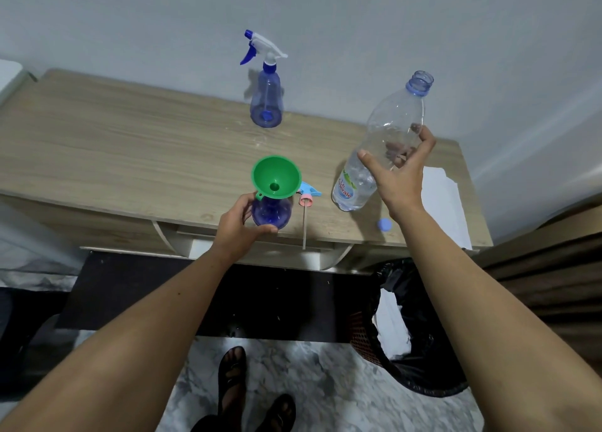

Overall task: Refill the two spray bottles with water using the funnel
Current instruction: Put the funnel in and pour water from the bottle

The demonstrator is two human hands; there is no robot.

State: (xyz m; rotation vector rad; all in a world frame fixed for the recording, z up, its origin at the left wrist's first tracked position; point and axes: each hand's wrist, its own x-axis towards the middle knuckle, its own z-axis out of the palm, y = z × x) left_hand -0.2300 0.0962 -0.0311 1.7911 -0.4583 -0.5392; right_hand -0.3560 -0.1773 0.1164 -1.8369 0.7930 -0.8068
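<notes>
A: Where are we in the refill?

B: I've got the left hand curled round the near bottle, uncapped, with the funnel seated in its neck. My right hand is half open on the water bottle, thumb and fingertips touching its side, more steadying than clenching. It stands uncapped on the tabletop and looks nearly empty, just a little water low down.

A: So the next move?

B: I'd judge it's to close that grip, lift, and tip the mouth over the funnel, left of the right hand, while the left keeps its bottle from toppling.

A: The other one?

B: The far bottle sits beyond the left grip, sprayer on, untouched. The loose sprayer lies just right of the left grip; the cap below the right wrist.

A: Any writing?

B: The label reads partly "Le ...nerale"; the rest curves out of sight.
</notes>
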